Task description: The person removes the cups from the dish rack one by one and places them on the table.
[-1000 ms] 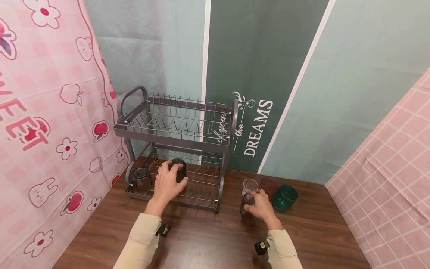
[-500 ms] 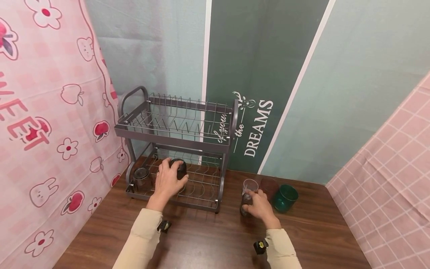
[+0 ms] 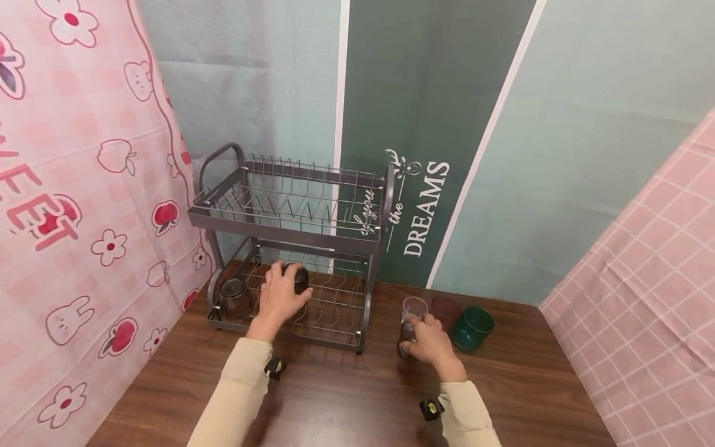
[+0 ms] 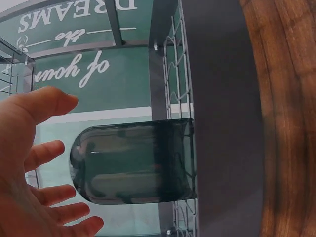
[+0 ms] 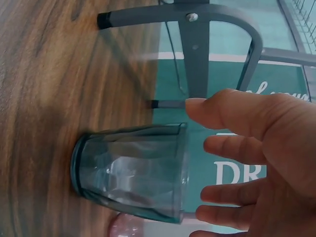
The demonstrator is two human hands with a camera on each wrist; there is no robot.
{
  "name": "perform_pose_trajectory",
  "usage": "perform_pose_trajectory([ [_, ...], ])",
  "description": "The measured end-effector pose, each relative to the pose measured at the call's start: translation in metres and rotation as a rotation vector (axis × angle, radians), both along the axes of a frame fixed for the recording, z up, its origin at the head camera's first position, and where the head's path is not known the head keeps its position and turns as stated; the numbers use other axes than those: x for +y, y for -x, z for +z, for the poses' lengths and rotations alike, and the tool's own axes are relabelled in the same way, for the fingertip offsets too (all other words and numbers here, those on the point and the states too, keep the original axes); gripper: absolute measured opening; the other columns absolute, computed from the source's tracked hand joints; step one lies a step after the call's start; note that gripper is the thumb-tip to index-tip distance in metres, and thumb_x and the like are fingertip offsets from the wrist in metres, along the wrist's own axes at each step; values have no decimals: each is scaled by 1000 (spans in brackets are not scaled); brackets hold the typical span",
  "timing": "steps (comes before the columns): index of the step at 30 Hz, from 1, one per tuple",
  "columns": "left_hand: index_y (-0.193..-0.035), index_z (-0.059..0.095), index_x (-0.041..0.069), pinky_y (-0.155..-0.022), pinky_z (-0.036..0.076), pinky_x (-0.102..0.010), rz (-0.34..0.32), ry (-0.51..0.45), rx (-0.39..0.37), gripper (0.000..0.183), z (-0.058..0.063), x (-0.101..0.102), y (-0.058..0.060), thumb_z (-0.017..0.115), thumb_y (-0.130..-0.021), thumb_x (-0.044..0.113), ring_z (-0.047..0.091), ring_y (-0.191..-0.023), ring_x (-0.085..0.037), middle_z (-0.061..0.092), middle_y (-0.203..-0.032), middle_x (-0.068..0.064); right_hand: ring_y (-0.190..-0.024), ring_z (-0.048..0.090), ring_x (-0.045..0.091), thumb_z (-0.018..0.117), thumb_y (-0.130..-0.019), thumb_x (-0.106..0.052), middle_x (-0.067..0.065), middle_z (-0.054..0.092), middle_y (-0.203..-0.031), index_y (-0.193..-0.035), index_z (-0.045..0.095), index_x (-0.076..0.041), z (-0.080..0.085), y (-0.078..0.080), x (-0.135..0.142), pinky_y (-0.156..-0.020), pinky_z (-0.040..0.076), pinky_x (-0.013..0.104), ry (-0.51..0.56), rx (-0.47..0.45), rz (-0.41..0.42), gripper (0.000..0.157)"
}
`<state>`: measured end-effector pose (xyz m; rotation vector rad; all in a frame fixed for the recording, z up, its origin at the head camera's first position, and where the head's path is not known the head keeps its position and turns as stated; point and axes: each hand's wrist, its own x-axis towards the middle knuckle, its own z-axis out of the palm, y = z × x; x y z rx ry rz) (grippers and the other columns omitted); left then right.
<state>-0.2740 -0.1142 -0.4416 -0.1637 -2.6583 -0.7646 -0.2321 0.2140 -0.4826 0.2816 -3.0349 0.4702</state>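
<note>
My left hand [image 3: 278, 295] is at a dark tinted glass [image 4: 133, 165] standing upside down on the dish rack's lower tier. In the left wrist view its thumb and fingers are spread around the rounded base, with the thumb apart from the glass. My right hand [image 3: 430, 341] hovers over a grey-teal tinted glass [image 5: 133, 170] upright on the table. The right wrist view shows that hand's fingers spread just off the rim. Part of this glass is hidden behind the hand in the head view.
The grey two-tier dish rack [image 3: 285, 230] stands at left; its lower tier also holds another upturned glass [image 3: 234, 295]. Behind the right hand are a clear glass [image 3: 415, 305], a reddish-brown glass [image 3: 447, 308] and a green glass [image 3: 473, 329] on the wooden table [image 3: 346, 397].
My left hand has edged slightly over the upturned glass and covers more of it. The right hand stays at its glass with barely any shift.
</note>
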Motion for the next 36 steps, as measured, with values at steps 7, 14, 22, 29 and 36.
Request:
perform_pose_trajectory([
  [7, -132, 49, 9, -84, 36, -59, 0, -8, -13, 65, -5, -1, 9, 74, -75, 30, 35, -116, -47, 31, -134, -29, -98, 50, 44, 79, -70, -28, 27, 51, -110, -115, 63, -4, 6, -7, -8, -74, 45, 55, -31, 35, 37, 54],
  [14, -134, 47, 9, -77, 43, -56, -5, -13, -53, 64, -11, -3, 15, 74, -78, 21, 35, -115, -46, 28, -134, -29, -95, 51, 41, 80, -69, -28, 23, 52, -107, -114, 64, -5, 10, -10, -14, -72, 46, 53, -28, 53, 58, 52],
  [22, -131, 51, 6, -78, 43, -54, -36, -30, -24, 57, -14, -5, 19, 72, -79, 12, 35, -112, -44, 31, -129, -28, -95, 51, 42, 80, -70, -27, 24, 52, -107, -114, 63, -4, 10, -11, -15, -73, 46, 54, -26, 35, 58, 53],
  [29, -128, 54, 8, -77, 44, -55, -17, -69, -18, 55, -1, -7, 11, 74, -76, 13, 37, -110, -43, 35, -125, -26, -94, 53, 40, 79, -70, -28, 22, 53, -106, -115, 63, -5, 15, -14, -20, -73, 46, 53, 5, 21, 60, 53],
  [36, -127, 54, 10, -76, 44, -55, -10, -72, 5, 55, 4, -5, 7, 73, -75, 14, 37, -110, -41, 35, -126, -25, -95, 53, 40, 79, -71, -28, 22, 53, -108, -115, 64, -7, 17, -13, -21, -74, 46, 53, -6, 11, 52, 51],
])
